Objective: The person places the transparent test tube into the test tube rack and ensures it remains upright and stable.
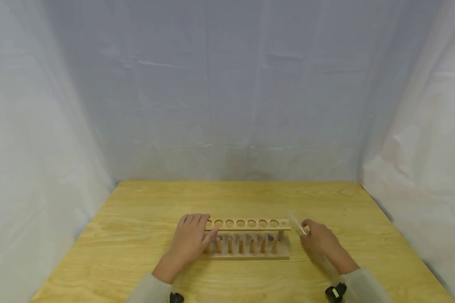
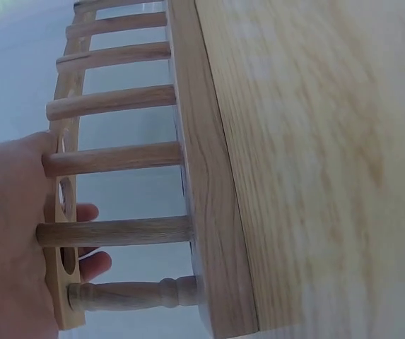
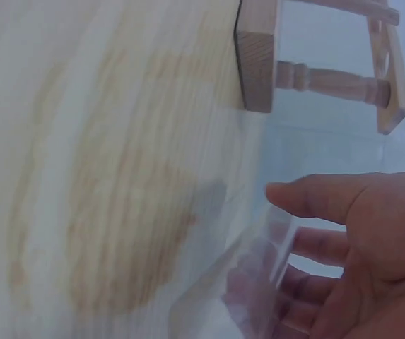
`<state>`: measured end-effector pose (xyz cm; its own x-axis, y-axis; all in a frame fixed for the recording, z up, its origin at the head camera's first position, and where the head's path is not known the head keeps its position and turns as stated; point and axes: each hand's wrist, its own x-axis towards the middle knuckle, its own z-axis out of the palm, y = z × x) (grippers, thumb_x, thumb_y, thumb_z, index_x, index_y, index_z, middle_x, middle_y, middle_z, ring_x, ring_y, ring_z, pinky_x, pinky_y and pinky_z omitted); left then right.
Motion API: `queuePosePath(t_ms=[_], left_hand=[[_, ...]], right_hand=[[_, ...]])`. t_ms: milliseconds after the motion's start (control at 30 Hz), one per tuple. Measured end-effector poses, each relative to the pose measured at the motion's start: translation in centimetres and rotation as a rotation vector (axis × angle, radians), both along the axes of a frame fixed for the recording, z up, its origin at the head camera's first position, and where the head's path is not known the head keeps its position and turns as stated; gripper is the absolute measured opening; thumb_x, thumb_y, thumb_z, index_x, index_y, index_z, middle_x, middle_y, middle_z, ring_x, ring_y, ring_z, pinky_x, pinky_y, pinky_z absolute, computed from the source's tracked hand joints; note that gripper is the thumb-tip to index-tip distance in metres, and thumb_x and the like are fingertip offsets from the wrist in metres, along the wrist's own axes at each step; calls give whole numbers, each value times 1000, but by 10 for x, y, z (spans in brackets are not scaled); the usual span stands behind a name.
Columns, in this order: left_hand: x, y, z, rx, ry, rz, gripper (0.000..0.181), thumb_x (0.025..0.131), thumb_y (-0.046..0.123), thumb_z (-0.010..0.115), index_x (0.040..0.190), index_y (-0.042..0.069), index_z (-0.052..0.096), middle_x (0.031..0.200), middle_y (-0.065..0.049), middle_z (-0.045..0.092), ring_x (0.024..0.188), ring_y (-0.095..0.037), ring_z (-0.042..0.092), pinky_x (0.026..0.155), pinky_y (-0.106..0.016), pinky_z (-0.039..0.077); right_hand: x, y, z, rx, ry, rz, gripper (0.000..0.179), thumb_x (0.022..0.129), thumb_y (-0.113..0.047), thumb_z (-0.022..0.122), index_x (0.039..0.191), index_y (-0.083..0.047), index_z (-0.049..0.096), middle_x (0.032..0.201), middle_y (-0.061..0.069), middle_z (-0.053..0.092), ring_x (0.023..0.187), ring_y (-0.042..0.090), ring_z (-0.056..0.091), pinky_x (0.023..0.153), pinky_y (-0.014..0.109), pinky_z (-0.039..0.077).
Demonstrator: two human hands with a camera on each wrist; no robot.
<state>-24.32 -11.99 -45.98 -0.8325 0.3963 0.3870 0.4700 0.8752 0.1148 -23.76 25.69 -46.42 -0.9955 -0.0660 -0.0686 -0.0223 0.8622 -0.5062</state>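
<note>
A wooden test tube rack (image 1: pixel 248 229) stands upright on the table, with a row of round holes in its top rail and short pegs along its base. At the rack's left end my left hand (image 1: pixel 189 237) grips the top rail, thumb on the near side and fingers over the far side. The left wrist view shows fingertips behind the rail of the rack (image 2: pixel 206 155). Just right of the rack, apart from it, my right hand (image 1: pixel 320 240) holds a clear tube (image 3: pixel 259 258) between thumb and fingers. The tube is tilted and blurred; its lower end is hard to make out.
The rack and both hands are over a wooden table (image 1: pixel 136 210). Pale sheeting (image 1: pixel 227 105) hangs behind the table and along both sides. A small black device (image 1: pixel 335 291) is strapped at the right wrist, and another (image 1: pixel 176 298) at the left.
</note>
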Motion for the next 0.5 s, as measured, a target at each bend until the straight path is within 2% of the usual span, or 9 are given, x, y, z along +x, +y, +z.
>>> queuePosePath(t_ms=[100,200,367,500], left_hand=[[0,-1,1,4,-2,2,53,100,48,48,127,3,58,121,-13,62,114,-32,56,101,-50,40],[0,-2,2,17,-6,4,53,100,47,48,128,3,58,123,-13,61,115,-31,55,101,-50,39],[-3,-2,-2,14,-9,15,54,99,49,48,128,4,58,123,-11,61,116,-30,55,102,-49,38],[-5,-2,-6,6,8,18,55,99,50,48,128,5,58,124,-10,61,116,-29,55,102,-48,39]], right_hand=[[0,-3,3,-46,76,-3,41,94,-12,62,130,5,50,71,5,59,52,16,51,46,31,40],[-1,-6,7,-66,152,-11,43,95,-13,62,132,4,49,75,6,59,51,14,50,46,31,40],[-5,-6,14,-102,339,-30,43,95,-14,64,132,3,52,84,6,60,62,13,55,49,28,43],[-6,-7,19,-193,480,-75,41,94,-12,65,130,3,53,83,8,60,66,14,56,50,24,44]])
